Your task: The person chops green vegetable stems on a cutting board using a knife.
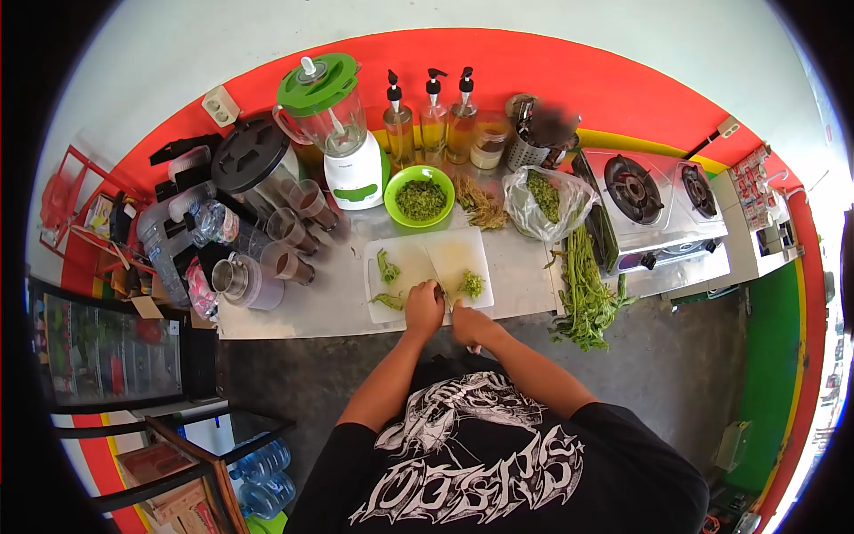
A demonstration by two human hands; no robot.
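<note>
A white cutting board (382, 267) lies near the counter's front edge. My right hand (471, 327) is closed on a knife (434, 258), its pale blade hard to tell from the board and pointing away from me. My left hand (425, 309) is curled shut beside the blade, with a bit of dark green at its fingertips; the fingers hide most of what they grip. Chopped greens (471, 284) form a small pile to the right of the blade. Loose green sprigs (387, 267) rest on the board's left side.
Behind the board stand a green bowl (392, 206) of chopped greens, a blender (353, 169), pump bottles (433, 125) and a plastic bag (516, 198) of greens. Long leafy stalks (583, 289) overhang the counter edge by the gas stove (614, 236). Tumblers (289, 265) and a flask (253, 285) stand left.
</note>
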